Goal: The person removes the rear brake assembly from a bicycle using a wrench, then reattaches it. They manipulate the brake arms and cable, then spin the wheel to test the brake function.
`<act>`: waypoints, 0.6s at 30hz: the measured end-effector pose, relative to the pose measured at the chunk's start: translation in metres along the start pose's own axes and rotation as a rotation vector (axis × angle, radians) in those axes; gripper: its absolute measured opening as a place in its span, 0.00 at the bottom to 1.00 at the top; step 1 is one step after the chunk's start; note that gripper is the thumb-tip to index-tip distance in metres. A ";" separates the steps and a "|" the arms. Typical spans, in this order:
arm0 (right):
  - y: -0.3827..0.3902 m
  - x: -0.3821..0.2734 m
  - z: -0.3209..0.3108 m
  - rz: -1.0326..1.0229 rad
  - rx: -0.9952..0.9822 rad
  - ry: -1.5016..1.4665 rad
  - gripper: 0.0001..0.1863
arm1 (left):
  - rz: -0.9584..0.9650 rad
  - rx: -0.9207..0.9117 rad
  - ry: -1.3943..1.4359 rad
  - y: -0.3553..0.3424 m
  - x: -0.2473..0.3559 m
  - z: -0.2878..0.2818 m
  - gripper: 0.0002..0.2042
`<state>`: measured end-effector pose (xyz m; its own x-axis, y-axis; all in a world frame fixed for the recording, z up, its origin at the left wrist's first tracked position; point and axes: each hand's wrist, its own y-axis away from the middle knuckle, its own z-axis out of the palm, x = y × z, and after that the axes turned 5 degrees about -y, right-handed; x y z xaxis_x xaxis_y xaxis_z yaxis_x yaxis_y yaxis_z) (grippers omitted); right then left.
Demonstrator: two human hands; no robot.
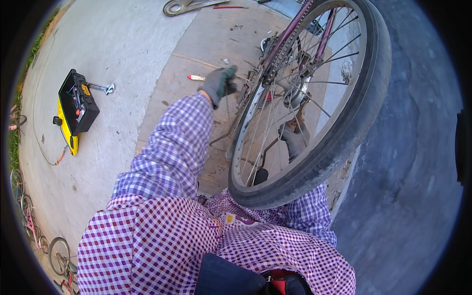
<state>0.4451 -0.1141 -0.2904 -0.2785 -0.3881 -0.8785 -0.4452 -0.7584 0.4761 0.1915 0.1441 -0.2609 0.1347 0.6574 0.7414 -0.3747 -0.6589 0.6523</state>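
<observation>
Bike wheel (378,54) rightish; L hand (220,84) upper ctr, R hand (295,140) beyond spokes (329,82), grips: can't tell. Best keep both clear if it spins.

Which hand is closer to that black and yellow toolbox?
Left. The left hand is out to the right of the toolbox; the right hand is farther right, seen through the bicycle wheel.
</observation>
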 end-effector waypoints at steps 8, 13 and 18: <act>0.003 0.006 -0.001 -0.038 0.016 -0.012 0.17 | 0.283 0.095 -0.654 -0.001 0.000 0.046 0.23; 0.007 0.007 -0.009 -0.053 -0.008 -0.035 0.16 | 0.884 0.189 -1.093 -0.003 0.009 0.061 0.19; 0.017 -0.003 -0.007 -0.099 -0.001 -0.112 0.16 | 0.393 -0.124 -0.742 0.011 0.041 0.077 0.13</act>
<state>0.4438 -0.1297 -0.2801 -0.3266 -0.2499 -0.9115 -0.4748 -0.7905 0.3869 0.2635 0.1355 -0.2111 0.5240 -0.0498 0.8503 -0.6123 -0.7160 0.3353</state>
